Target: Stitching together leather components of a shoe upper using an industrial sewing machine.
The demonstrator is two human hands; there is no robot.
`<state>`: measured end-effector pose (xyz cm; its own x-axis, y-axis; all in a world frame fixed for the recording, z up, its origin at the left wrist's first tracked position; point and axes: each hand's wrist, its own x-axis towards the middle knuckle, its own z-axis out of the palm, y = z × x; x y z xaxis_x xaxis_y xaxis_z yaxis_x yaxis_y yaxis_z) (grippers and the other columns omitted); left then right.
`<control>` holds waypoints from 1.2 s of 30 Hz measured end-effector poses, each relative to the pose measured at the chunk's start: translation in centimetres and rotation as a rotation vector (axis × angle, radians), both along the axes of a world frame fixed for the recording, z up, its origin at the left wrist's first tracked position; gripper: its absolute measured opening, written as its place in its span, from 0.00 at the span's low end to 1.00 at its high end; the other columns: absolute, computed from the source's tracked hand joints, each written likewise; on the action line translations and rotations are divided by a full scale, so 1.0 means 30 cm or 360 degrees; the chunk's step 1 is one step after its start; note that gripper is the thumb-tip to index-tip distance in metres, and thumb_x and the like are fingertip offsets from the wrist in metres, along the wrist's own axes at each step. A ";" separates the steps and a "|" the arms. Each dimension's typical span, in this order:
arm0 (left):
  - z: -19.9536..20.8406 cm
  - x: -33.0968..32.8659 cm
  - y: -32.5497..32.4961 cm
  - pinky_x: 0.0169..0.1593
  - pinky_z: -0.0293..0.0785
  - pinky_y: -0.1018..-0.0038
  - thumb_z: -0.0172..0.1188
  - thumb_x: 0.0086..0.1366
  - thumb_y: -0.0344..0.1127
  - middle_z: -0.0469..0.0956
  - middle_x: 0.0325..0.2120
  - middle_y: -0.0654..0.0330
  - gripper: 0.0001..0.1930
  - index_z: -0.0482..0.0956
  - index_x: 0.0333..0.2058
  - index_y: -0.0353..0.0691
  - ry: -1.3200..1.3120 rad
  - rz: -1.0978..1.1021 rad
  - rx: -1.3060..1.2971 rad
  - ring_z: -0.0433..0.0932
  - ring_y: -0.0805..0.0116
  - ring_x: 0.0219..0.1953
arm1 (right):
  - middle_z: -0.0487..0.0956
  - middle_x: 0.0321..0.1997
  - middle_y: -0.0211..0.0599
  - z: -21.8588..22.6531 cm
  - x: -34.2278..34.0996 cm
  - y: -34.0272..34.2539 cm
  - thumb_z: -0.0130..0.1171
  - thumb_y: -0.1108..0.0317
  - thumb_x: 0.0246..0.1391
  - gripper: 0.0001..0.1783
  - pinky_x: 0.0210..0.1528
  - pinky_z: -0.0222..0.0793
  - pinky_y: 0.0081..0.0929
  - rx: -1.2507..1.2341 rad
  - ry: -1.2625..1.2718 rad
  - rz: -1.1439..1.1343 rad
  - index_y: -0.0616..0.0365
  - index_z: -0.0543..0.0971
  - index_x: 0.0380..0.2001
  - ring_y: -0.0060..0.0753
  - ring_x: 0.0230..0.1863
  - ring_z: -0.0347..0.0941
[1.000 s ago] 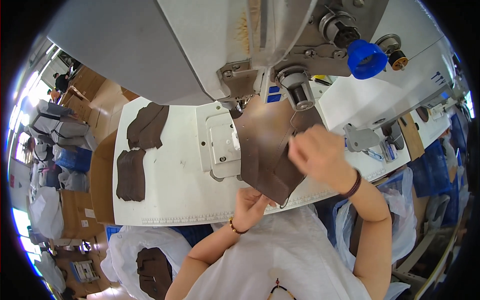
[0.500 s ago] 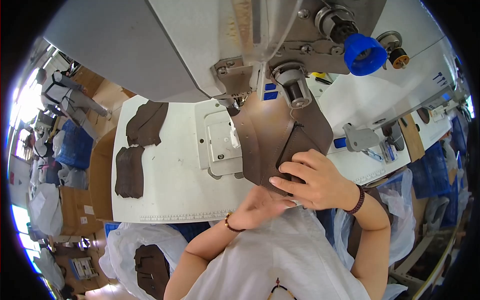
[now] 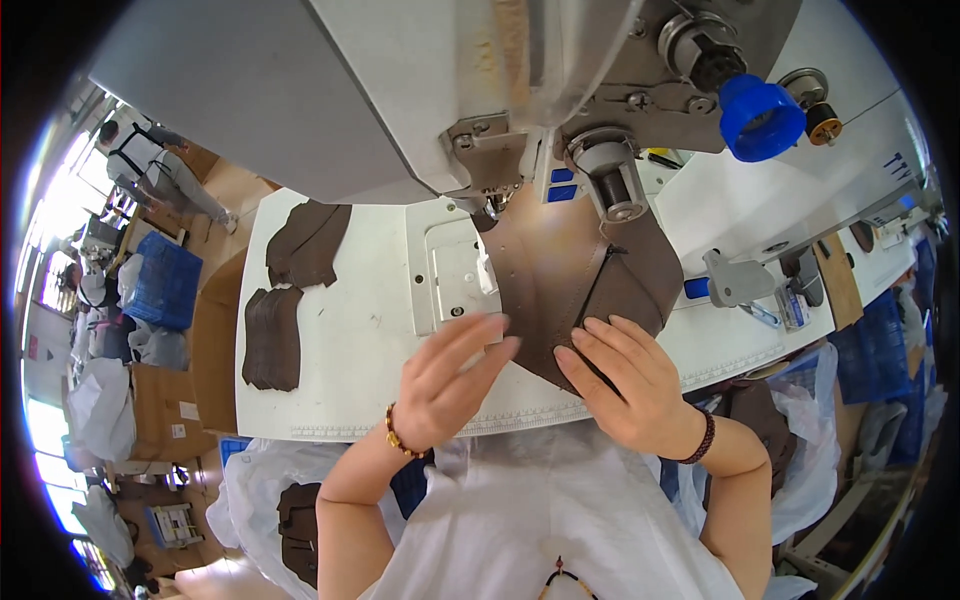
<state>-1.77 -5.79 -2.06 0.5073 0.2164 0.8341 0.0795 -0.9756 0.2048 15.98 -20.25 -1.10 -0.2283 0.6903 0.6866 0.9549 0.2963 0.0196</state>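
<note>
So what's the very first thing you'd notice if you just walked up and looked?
Probably the big grey sewing machine filling the top of the picture, with a bright blue cap on its right side. Right under it, a brown leather piece lies on the white table, with the right hand pressing on its lower part and the left hand at its left edge. Two stacks of brown pieces wait at the table's left.

The brown leather piece (image 3: 560,290) lies flat on my white sewing table, its far end tucked under the machine's needle, a darker panel overlapping its right side.
</note>
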 end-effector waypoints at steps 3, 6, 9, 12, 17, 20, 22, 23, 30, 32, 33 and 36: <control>0.020 0.027 0.047 0.41 0.80 0.74 0.60 0.45 0.22 0.78 0.40 0.54 0.15 0.81 0.36 0.31 0.0273 -0.0455 0.0356 0.77 0.60 0.46 | 0.77 0.42 0.46 -0.003 -0.003 0.001 0.56 0.71 0.41 0.18 0.51 0.70 0.39 0.0006 0.0024 -0.0001 0.63 0.80 0.39 0.42 0.48 0.73; 0.032 0.027 0.069 0.41 0.80 0.74 0.64 0.44 0.23 0.78 0.39 0.56 0.13 0.82 0.33 0.35 0.0271 -0.0487 0.0421 0.78 0.61 0.43 | 0.77 0.42 0.45 -0.006 -0.002 0.002 0.56 0.71 0.41 0.18 0.51 0.70 0.39 0.0004 0.0047 -0.0006 0.63 0.80 0.39 0.42 0.48 0.73; 0.037 0.025 0.074 0.39 0.80 0.74 0.63 0.45 0.23 0.79 0.38 0.56 0.13 0.82 0.33 0.34 0.0283 -0.0489 0.0483 0.79 0.61 0.42 | 0.77 0.42 0.45 -0.008 -0.002 0.003 0.56 0.72 0.41 0.18 0.51 0.70 0.39 0.0010 0.0067 -0.0003 0.63 0.80 0.39 0.42 0.48 0.73; 0.042 0.025 0.074 0.37 0.81 0.75 0.63 0.45 0.23 0.79 0.36 0.56 0.12 0.82 0.33 0.34 0.0274 -0.0518 0.0496 0.79 0.61 0.42 | 0.77 0.42 0.45 -0.008 -0.004 0.006 0.56 0.71 0.41 0.18 0.51 0.70 0.39 0.0021 0.0073 0.0000 0.63 0.80 0.39 0.42 0.47 0.73; 0.059 0.030 0.080 0.36 0.82 0.74 0.62 0.46 0.25 0.79 0.33 0.56 0.10 0.82 0.31 0.33 0.0278 -0.0543 0.0659 0.80 0.60 0.39 | 0.77 0.41 0.45 -0.006 -0.011 0.013 0.57 0.72 0.39 0.18 0.49 0.71 0.39 0.0070 0.0068 0.0002 0.63 0.81 0.37 0.42 0.46 0.74; 0.075 0.024 0.081 0.39 0.82 0.74 0.61 0.46 0.26 0.79 0.33 0.55 0.11 0.81 0.31 0.32 0.0309 -0.0539 0.0754 0.80 0.60 0.40 | 0.77 0.40 0.45 -0.004 -0.021 0.016 0.58 0.72 0.38 0.17 0.48 0.72 0.38 0.0115 0.0052 -0.0014 0.63 0.81 0.36 0.42 0.44 0.74; 0.087 0.019 0.078 0.41 0.81 0.73 0.61 0.46 0.28 0.79 0.35 0.54 0.12 0.81 0.32 0.31 0.0353 -0.0524 0.0803 0.80 0.59 0.41 | 0.77 0.39 0.45 -0.003 -0.030 0.016 0.58 0.72 0.37 0.17 0.47 0.73 0.38 0.0077 0.0074 -0.0022 0.63 0.81 0.36 0.42 0.43 0.74; 0.094 0.017 0.078 0.39 0.82 0.73 0.61 0.45 0.27 0.79 0.33 0.54 0.11 0.81 0.31 0.31 0.0377 -0.0534 0.0810 0.80 0.59 0.39 | 0.77 0.39 0.45 -0.002 -0.034 0.017 0.58 0.72 0.37 0.17 0.47 0.73 0.38 0.0121 0.0081 -0.0021 0.63 0.81 0.36 0.42 0.43 0.74; 0.135 -0.014 0.113 0.41 0.82 0.73 0.59 0.45 0.26 0.79 0.34 0.54 0.12 0.80 0.31 0.31 0.0475 -0.0642 0.0736 0.80 0.59 0.41 | 0.77 0.43 0.54 0.001 -0.080 0.020 0.57 0.73 0.40 0.17 0.48 0.72 0.40 0.0091 0.0080 0.0009 0.67 0.79 0.37 0.48 0.46 0.73; 0.136 -0.024 0.130 0.41 0.82 0.74 0.59 0.46 0.26 0.79 0.34 0.54 0.11 0.80 0.31 0.31 0.0510 -0.0678 0.0726 0.80 0.60 0.41 | 0.77 0.43 0.53 -0.007 -0.107 0.021 0.56 0.73 0.43 0.16 0.48 0.72 0.39 0.0029 0.0055 -0.0053 0.67 0.79 0.38 0.48 0.47 0.72; 0.135 -0.029 0.138 0.41 0.82 0.74 0.59 0.46 0.26 0.79 0.34 0.55 0.11 0.80 0.31 0.31 0.0527 -0.0689 0.0729 0.80 0.60 0.41 | 0.77 0.44 0.53 -0.014 -0.123 0.028 0.55 0.73 0.45 0.16 0.48 0.72 0.38 0.0041 0.0038 -0.0096 0.66 0.78 0.39 0.48 0.48 0.72; 0.127 -0.037 0.157 0.40 0.82 0.75 0.60 0.48 0.27 0.79 0.34 0.55 0.09 0.80 0.31 0.32 0.0563 -0.0702 0.0757 0.80 0.61 0.41 | 0.77 0.44 0.52 -0.029 -0.152 0.036 0.55 0.73 0.45 0.15 0.49 0.72 0.38 0.0017 0.0080 -0.0142 0.65 0.79 0.39 0.47 0.48 0.72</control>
